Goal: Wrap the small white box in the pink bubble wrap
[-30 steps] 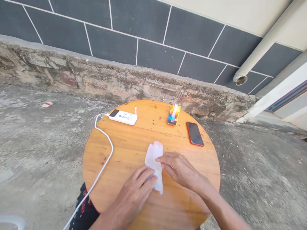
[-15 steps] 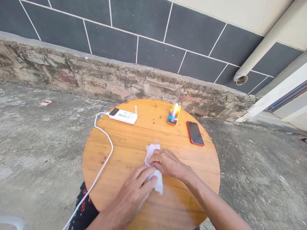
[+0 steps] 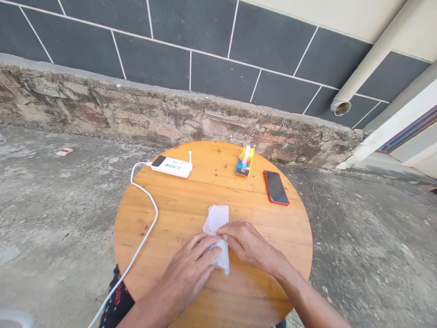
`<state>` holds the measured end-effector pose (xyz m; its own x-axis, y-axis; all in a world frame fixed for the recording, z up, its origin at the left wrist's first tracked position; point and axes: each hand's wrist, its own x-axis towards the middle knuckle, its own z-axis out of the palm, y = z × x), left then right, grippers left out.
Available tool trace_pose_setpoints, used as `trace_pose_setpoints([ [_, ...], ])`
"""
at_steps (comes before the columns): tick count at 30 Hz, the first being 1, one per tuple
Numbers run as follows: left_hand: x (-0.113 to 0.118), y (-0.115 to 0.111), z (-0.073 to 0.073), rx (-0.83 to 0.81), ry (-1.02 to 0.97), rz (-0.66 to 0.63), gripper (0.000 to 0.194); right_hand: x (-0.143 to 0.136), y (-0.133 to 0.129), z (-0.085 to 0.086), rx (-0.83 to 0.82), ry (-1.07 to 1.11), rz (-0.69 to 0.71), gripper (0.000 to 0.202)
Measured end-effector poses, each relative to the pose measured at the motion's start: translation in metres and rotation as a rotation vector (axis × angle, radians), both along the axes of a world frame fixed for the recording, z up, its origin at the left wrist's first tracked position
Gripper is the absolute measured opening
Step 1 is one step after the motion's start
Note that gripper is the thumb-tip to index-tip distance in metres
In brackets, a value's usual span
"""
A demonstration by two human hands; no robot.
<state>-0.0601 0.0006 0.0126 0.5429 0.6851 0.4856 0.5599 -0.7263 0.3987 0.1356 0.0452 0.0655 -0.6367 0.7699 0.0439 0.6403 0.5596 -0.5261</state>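
Observation:
A thin, whitish, slightly see-through folded sheet (image 3: 218, 215), perhaps plastic or tissue, lies lengthwise on the round wooden table (image 3: 164, 255). My left hand (image 3: 191, 262) comes from the lower left, with its curled fingers gripping the sheet's left side near the middle. From the right, my right hand (image 3: 247, 241) pinches the sheet between thumb and fingertips, close to the left fingertips. The fingers cover the sheet's middle; its far and near ends stick out. Whether anything is wrapped inside cannot be seen.
A tape dispenser (image 3: 245, 161) in yellow and blue stands at the table's far side. Right of it lies a red-edged phone (image 3: 276, 187). On the far left is a white power strip (image 3: 171, 166), its cable (image 3: 156, 214) running down over the left edge. A stone-based wall (image 3: 136, 111) rises behind.
My right hand's fingers have shifted a little to the right and lie flatter, uncovering more of the sheet's far end, which looks smoother. The whole view has moved slightly.

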Motion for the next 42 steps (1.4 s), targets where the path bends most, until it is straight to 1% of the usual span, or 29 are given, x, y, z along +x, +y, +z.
trace_pose_setpoints([
  [5, -0.001, 0.005, 0.009, -0.086, -0.002, -0.023, 0.031, 0.003, -0.018, -0.002, 0.017, 0.078, -0.072, 0.026],
  [9, -0.003, 0.012, 0.015, -0.165, -0.005, -0.028, 0.038, 0.006, -0.027, -0.011, 0.062, 0.134, -0.168, 0.027],
  [12, -0.002, 0.019, 0.021, -0.255, -0.014, -0.035, 0.040, 0.007, -0.027, -0.022, 0.057, 0.176, -0.209, 0.031],
  [15, -0.001, 0.028, 0.029, -0.377, -0.038, -0.045, 0.040, 0.007, -0.022, -0.030, 0.035, 0.241, -0.219, 0.032],
  [19, 0.000, 0.044, 0.038, -0.564, -0.067, -0.033, 0.029, 0.009, -0.019, -0.030, 0.040, 0.278, -0.197, 0.031],
  [23, -0.001, 0.057, 0.039, -0.735, -0.047, -0.025, 0.020, 0.015, -0.024, -0.025, 0.065, 0.294, -0.207, 0.033],
  [25, -0.001, 0.061, 0.037, -0.787, -0.065, -0.041, 0.019, 0.014, -0.026, -0.028, 0.091, 0.265, -0.174, 0.049],
  [27, -0.001, 0.062, 0.035, -0.824, -0.093, -0.046, 0.020, 0.011, -0.027, -0.034, 0.152, 0.226, -0.155, 0.065],
  [28, -0.001, 0.063, 0.035, -0.835, -0.104, -0.044, 0.020, 0.008, -0.027, -0.038, 0.189, 0.215, -0.164, 0.067],
  [30, 0.000, 0.063, 0.034, -0.849, -0.116, -0.045, 0.021, 0.002, -0.024, -0.046, 0.233, 0.205, -0.192, 0.058],
  [32, 0.001, 0.062, 0.032, -0.839, -0.127, -0.036, 0.020, -0.002, -0.021, -0.049, 0.237, 0.216, -0.207, 0.049],
  [34, 0.001, 0.057, 0.030, -0.765, -0.164, 0.043, 0.023, -0.002, -0.019, -0.046, 0.202, 0.230, -0.206, 0.045],
  [37, -0.001, 0.039, 0.023, -0.545, -0.244, 0.223, 0.033, 0.001, -0.018, -0.034, 0.120, 0.255, -0.189, 0.041],
  [39, -0.003, 0.022, 0.015, -0.398, -0.280, 0.253, 0.035, 0.004, -0.018, -0.027, 0.040, 0.262, -0.184, 0.038],
  [42, -0.002, -0.001, -0.001, -0.203, -0.302, 0.291, 0.036, 0.006, -0.015, -0.018, -0.118, 0.264, -0.186, 0.033],
])
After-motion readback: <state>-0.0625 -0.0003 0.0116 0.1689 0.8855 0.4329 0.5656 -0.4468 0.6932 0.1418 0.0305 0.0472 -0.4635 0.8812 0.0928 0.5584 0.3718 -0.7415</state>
